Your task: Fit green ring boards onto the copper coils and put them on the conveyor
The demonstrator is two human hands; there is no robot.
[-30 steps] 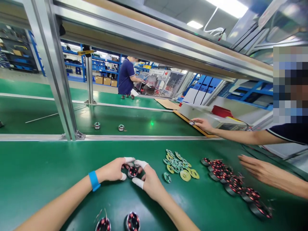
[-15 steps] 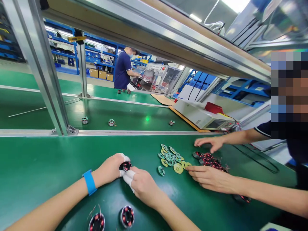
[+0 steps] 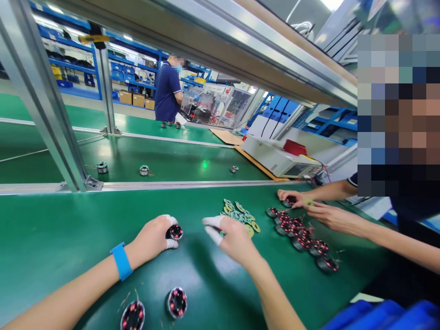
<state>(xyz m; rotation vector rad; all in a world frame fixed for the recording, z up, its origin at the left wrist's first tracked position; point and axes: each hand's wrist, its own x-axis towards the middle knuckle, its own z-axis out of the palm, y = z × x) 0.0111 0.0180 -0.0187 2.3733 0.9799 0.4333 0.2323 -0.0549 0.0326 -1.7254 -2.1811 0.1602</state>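
My left hand (image 3: 156, 236), with white finger covers and a blue band at the wrist, grips a small motor stator (image 3: 176, 232) with copper windings, its open face turned toward me. My right hand (image 3: 232, 233), also in white finger covers, hovers by the pile of ring-shaped boards (image 3: 237, 214), green and yellow. Its thumb and forefinger are apart, with nothing visible between them. Part of the pile is hidden behind this hand. Nearer to me, two more stators lie on the green table: one stator (image 3: 177, 303) in the middle and a wired stator (image 3: 133, 316) at the bottom edge.
At the right, a co-worker's hands (image 3: 319, 208) hold a stator and a yellow ring beside a cluster of stators (image 3: 299, 233). An aluminium rail (image 3: 178, 185) crosses behind, with a post (image 3: 65, 119) at left. Beyond are several board-topped stators (image 3: 144, 170) and a grey instrument (image 3: 275, 158).
My right hand has left the stator and moved right to the ring boards, its fingers parting. My left hand keeps its stator. The co-worker's hands have shifted back, now holding a stator and ring.
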